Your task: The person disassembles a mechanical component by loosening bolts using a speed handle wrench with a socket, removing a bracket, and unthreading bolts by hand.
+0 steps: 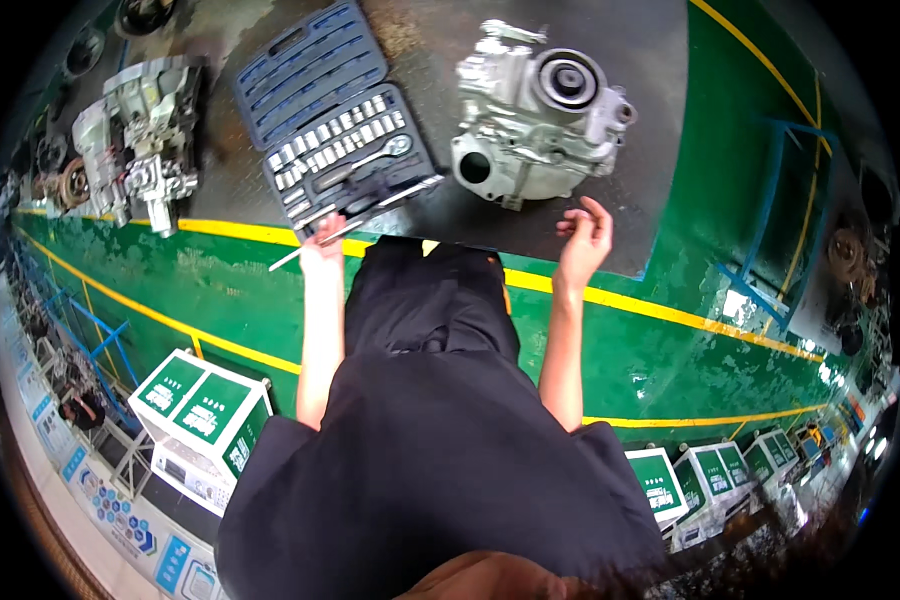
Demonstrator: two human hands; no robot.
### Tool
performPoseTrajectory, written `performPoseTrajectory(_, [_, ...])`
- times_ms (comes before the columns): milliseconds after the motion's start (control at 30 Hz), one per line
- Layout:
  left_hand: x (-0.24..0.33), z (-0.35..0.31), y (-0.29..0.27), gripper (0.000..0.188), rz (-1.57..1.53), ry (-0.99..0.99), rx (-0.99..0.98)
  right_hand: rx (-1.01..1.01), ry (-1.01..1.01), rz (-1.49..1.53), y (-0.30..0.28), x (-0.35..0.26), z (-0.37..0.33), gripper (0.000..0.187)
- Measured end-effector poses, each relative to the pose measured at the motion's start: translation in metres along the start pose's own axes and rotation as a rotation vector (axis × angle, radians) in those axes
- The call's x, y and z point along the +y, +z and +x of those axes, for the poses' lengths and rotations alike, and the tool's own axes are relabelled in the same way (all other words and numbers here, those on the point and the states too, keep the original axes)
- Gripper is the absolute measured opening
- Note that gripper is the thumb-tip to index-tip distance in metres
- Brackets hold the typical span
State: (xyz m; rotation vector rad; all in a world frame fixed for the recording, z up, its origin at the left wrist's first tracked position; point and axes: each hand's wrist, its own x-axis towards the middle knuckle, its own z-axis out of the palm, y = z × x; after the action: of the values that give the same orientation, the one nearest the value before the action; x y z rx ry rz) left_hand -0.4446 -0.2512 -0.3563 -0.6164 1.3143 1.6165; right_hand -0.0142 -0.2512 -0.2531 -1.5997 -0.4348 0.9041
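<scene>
My left hand (324,240) is closed around a long thin metal bar (288,260) at the near edge of an unfolded socket set case (310,70). The bar slants up to the right, and where its far end stops is hard to make out. Rows of silver sockets (335,137) and a ratchet wrench (370,160) lie in the case. My right hand (584,240) is raised with fingers loosely apart and nothing in it. Just beyond it stands a silver gearbox-like casting (535,130) with a round black-ringed opening on top.
The dark metal workbench (630,60) carries another metal gearbox assembly (140,135) at the left and round parts farther back. Green floor with yellow lines surrounds it. White and green boxes (202,415) stand behind me on both sides. A blue frame (770,220) stands at the right.
</scene>
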Motion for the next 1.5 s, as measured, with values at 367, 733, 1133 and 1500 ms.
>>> performPoseTrajectory(367, [-0.011, -0.054, -0.007, 0.031, 0.122, -0.268, -0.031, -0.232, 0.49, -0.329, 0.057, 0.059, -0.081, 0.029])
performPoseTrajectory(733, [0.084, -0.055, -0.004, 0.021, 0.428, -0.407, -0.13, 0.309, 0.778, 0.74, 0.174, 0.13, -0.122, 0.027])
performPoseTrajectory(1133, [0.122, -0.081, 0.043, 0.033, -0.306, -0.986, 0.009, -0.024, 0.009, 0.656, 0.266, -0.079, -0.147, 0.049])
performPoseTrajectory(1500, [0.163, -0.136, 0.088, 0.042, -0.219, -0.998, -0.07, -0.51, -0.626, 1.172, 0.266, -0.147, -0.173, 0.039])
